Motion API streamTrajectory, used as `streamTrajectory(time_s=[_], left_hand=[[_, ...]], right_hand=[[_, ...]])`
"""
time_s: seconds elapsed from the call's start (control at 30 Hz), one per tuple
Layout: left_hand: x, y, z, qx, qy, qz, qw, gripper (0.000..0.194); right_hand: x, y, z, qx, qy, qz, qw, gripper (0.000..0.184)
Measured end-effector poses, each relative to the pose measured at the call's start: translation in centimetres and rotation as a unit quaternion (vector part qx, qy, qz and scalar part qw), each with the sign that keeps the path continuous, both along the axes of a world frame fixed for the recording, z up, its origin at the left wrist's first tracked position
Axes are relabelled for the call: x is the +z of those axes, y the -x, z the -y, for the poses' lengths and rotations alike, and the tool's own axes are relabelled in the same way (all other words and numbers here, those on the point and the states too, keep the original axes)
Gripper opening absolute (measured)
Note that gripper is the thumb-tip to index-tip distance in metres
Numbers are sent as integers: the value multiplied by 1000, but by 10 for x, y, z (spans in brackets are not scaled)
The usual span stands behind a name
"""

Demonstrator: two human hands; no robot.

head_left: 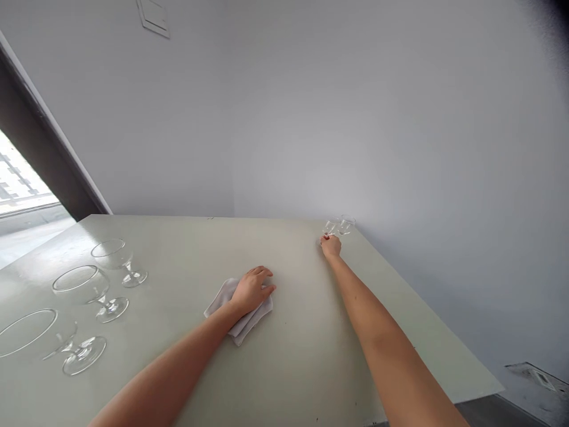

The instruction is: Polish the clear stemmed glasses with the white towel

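My left hand (252, 289) lies on a folded pale cloth (222, 295) near the middle of the table, its fingers loosely stretched past the cloth's far edge. At the far right, my right hand (331, 245) is stretched out with its fingers closed at the lower part of a small clear glass (330, 226). Right behind that one, a second clear glass (347, 223) stands close to the table's corner. The exact grip is partly hidden by the back of my right hand.
Three clear stemmed glasses stand in a row on the left: a far one (111, 255), a middle one (82, 286) and a near one (33, 335). The pale table (284, 379) meets grey walls (311, 107) behind. A window (22, 178) is at left.
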State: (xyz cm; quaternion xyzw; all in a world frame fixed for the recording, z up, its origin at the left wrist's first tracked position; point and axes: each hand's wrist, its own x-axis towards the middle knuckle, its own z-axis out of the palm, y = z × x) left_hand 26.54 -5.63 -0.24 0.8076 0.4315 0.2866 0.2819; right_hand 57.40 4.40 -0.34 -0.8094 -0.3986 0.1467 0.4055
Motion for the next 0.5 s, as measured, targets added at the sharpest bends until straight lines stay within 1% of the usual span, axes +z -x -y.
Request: streamTrajectory(time_s=[0.07,0.13,0.2,0.27,0.33,0.4,0.43,0.47,0.5], left_hand=[[3,1,-1,26,47,48,997,28],[6,3,-3,60,107,114,986,28],[8,4,-7,94,163,213,959,27],[8,6,-10,118,198,310,922,27],[8,6,-13,131,216,369,894,29],[8,7,-15,148,220,395,880,30],[9,7,-15,159,219,408,872,29],[11,8,-16,173,214,422,864,27],[13,9,-16,189,207,435,856,24]], right_hand=[[2,2,6,-3,-12,6,1000,27],[5,6,17,-10,-30,15,999,27],[8,15,31,-9,-54,26,998,31],[11,35,49,26,-76,37,996,29],[14,65,71,100,-91,43,990,22],[18,103,96,208,-102,46,972,15],[20,123,110,273,-110,48,955,14],[22,142,124,362,-131,59,921,15],[24,160,137,437,-152,72,884,16]])
